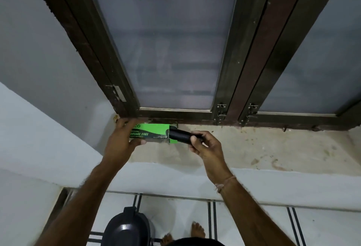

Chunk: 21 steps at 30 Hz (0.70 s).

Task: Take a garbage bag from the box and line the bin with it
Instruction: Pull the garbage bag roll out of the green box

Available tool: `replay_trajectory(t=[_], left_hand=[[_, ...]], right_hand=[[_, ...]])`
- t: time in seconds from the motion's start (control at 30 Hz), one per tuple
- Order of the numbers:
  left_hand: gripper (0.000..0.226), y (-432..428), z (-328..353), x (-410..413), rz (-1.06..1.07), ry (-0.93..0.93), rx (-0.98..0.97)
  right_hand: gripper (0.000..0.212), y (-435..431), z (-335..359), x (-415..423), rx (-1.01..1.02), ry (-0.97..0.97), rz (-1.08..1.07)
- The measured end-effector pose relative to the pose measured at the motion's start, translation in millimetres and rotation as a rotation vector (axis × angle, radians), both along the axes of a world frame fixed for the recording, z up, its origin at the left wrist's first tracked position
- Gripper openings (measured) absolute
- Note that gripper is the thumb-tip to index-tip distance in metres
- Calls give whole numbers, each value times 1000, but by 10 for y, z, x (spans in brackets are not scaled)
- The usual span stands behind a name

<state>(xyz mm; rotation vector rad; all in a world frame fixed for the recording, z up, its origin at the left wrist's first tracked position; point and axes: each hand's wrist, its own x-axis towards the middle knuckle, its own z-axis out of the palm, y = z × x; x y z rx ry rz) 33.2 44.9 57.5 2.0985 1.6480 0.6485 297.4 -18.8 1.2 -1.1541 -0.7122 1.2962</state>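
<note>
A green and black garbage bag box (151, 133) is held level above the window sill by my left hand (122, 140), which grips its left end. A black roll of garbage bags (180, 137) sticks halfway out of the box's open right end. My right hand (205, 147) pinches the outer end of that roll. The bin (127, 228), dark with a shiny closed lid, stands on the floor below, between my forearms.
A stained stone sill (263, 148) runs under a dark-framed window (175, 50) with frosted panes. White walls meet at the left. Below lies a white tiled floor (175, 216) with dark stripes, and my bare feet (197, 230) stand next to the bin.
</note>
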Motion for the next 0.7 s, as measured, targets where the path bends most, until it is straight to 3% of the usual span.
replay_trajectory(t=[0.27, 0.4, 0.43, 0.5, 0.6, 0.63, 0.7], left_hand=[[65, 38, -752, -20, 38, 29, -247], [90, -131, -726, 136, 223, 239, 95], [84, -238, -626, 273, 284, 148, 166], [63, -458, -411, 656, 308, -250, 109], [41, -507, -114, 1115, 288, -929, -324], [36, -467, -70, 1151, 324, -1047, -357], [30, -409, -17, 1170, 363, -1112, -346]], right_hand=[[31, -69, 31, 198, -30, 30, -11], [33, -49, 144, 152, -85, 101, -12], [33, -39, 164, 127, -99, 124, -16], [29, -28, 202, 39, -120, 168, 2], [23, -22, 267, -137, -134, 182, 84], [21, -13, 297, -203, -135, 144, 122], [22, -10, 356, -268, -98, 21, 151]])
